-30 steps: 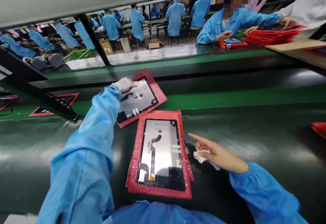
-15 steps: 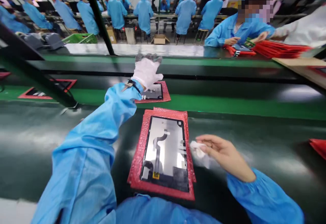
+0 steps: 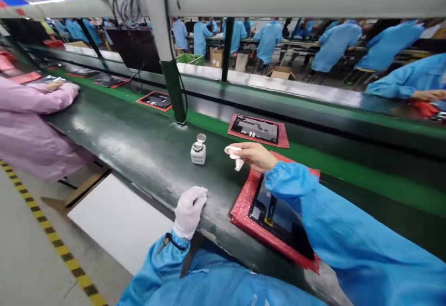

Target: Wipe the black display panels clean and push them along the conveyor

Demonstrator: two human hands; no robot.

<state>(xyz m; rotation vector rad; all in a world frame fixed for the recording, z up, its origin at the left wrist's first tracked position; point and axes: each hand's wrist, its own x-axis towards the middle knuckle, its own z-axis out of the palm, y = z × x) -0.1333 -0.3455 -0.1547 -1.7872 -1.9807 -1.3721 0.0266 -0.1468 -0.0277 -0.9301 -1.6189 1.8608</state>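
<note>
Right hand [image 3: 256, 156]: grip closed on cloth [image 3: 237, 152], right of bottle [image 3: 198, 153] | left hand [image 3: 190, 208]: nearer than bottle, grip unclear | step: seemingly cloth-to-bottle | next: calls for care at open lid [image 3: 201, 137]

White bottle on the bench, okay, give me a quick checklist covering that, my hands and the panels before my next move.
1. Bottle upright on the bench: ok.
2. Its lid raised: ok.
3. Cloth held in the right hand: ok, apart from the bottle.
4. Left hand empty: cannot tell, its palm is hidden.
5. Near panel in full sight: not ok, the right sleeve covers part of it.
6. Far panel lying on its red wrap: ok.
</note>
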